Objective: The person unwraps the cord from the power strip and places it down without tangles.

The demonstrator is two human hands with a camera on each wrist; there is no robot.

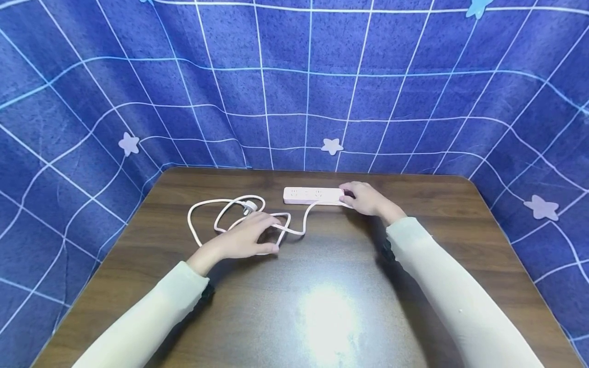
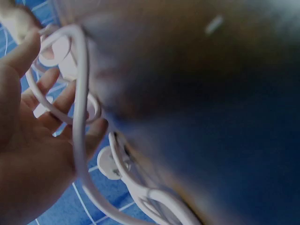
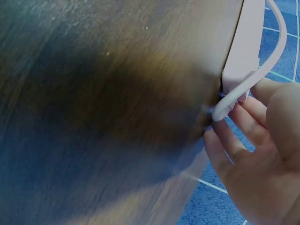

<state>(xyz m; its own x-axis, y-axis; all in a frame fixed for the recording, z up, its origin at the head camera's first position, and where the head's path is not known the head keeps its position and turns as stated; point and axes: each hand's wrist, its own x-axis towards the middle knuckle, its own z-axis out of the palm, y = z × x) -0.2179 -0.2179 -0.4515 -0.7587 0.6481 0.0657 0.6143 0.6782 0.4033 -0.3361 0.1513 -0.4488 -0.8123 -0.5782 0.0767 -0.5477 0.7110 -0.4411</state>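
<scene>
A white power strip (image 1: 306,194) lies near the far edge of the table, its sockets facing up. My right hand (image 1: 365,198) pinches the strip's right end, where its white cord (image 1: 306,220) comes out. In the right wrist view, the thumb and fingers (image 3: 255,115) close about that end beside the cord (image 3: 276,51). My left hand (image 1: 244,237) lies over the looped cord, fingers spread and loosely bent. From the left wrist, the cord (image 2: 80,93) runs across in front of the open palm. The plug (image 1: 249,207) rests among the loops just beyond the left fingers.
The brown wooden table (image 1: 294,306) carries a bright light reflection near its front. A blue curtain (image 1: 285,92) with white grid lines and stars hangs behind and along both sides.
</scene>
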